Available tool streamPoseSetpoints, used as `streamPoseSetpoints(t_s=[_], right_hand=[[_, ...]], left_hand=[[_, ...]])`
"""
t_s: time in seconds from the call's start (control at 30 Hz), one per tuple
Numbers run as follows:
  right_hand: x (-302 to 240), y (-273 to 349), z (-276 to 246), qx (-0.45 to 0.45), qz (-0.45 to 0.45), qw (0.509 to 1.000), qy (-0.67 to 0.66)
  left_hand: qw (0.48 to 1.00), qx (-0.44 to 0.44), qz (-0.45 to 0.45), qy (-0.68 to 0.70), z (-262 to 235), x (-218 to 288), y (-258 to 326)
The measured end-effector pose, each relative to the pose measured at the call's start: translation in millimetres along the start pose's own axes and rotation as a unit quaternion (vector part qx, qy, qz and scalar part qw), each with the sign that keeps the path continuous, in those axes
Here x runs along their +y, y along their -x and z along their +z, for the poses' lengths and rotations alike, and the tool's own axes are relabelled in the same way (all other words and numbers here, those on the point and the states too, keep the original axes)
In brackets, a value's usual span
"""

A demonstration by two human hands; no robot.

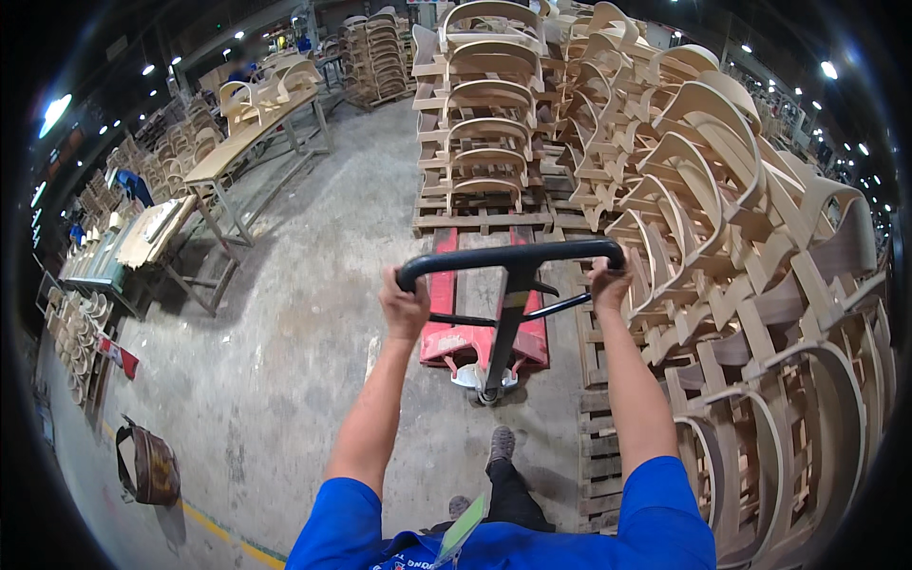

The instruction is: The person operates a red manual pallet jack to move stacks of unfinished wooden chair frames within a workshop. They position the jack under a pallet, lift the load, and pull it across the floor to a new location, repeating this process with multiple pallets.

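Gripping black looped handle (513,256) of red pallet jack (483,328), both hands (406,306) closed round it

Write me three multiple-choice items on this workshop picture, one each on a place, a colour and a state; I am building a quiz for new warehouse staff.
1. Where do the pallet jack's forks sit?
A. under the pallet of stacked chair frames
B. out on bare floor
C. on the workbench

2. What colour is the pallet jack's body?
A. yellow
B. red
C. green

3. How do the hands meet the handle bar?
A. both closed around it
B. only one on it
C. both off it

Answers: 1 A, the pallet jack runs under the pallet ahead. 2 B, its frame is red. 3 A, the left hand and right hand each wrap the black handle bar.
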State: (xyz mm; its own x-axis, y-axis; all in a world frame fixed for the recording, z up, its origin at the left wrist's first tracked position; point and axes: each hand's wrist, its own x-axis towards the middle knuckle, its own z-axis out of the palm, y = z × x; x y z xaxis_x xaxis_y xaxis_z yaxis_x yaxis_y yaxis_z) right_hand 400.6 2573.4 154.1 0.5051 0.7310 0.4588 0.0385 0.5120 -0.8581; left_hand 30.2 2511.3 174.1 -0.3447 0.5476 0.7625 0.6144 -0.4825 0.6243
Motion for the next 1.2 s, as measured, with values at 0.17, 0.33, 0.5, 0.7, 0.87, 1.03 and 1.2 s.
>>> streamPoseSetpoints(t_s=[0.17,0.33,0.5,0.7,0.87,1.03,1.2], right_hand=[[36,-58,65,0.018,-0.066,0.987,0.142],[37,-64,94,0.015,-0.073,0.978,0.197],[27,-15,83,-0.061,-0.012,0.994,0.086],[61,92,-50,-0.112,-0.019,0.958,0.263],[85,76,-57,-0.201,-0.103,0.935,0.273],[93,54,-45,-0.227,-0.074,0.904,0.354],[84,111,-36,-0.384,-0.101,0.752,0.526]], left_hand=[[0.988,-0.077,-0.131,0.035,67,-61,-107],[0.951,-0.136,-0.263,0.089,111,-102,-142],[0.971,-0.088,-0.220,0.042,80,-125,-97],[0.960,-0.228,-0.158,-0.030,33,-80,46],[0.950,-0.291,-0.069,-0.088,35,-76,57],[0.932,-0.333,-0.017,-0.141,62,-85,31],[0.838,-0.450,0.071,-0.301,40,-74,68]])
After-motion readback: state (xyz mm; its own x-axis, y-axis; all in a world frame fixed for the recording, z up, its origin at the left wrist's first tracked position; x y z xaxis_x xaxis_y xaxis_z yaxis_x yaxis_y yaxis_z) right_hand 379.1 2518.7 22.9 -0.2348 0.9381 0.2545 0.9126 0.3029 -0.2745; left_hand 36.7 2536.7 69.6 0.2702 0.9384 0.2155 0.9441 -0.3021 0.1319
